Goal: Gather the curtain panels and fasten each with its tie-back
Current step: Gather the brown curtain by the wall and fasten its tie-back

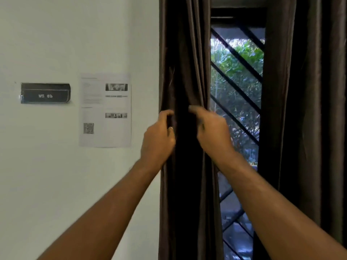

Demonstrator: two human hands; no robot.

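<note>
We face a white wall (56,44) beside a barred window (236,76). The right panel (304,109) hangs loose on the window's far side, ungathered and untied. The left panel (187,53) is bunched into a narrow column at the wall's edge, so we judge its gathering nearly done. A printed sheet (105,109) and a dark plate (45,93) are stuck on the wall. Our left hand (159,136) curls round the bunch's wall side and our right hand (214,130) round its window side, both gripping cloth. We cannot make out a tie-back; by our reckoning both panels are yet to be fastened.
</note>
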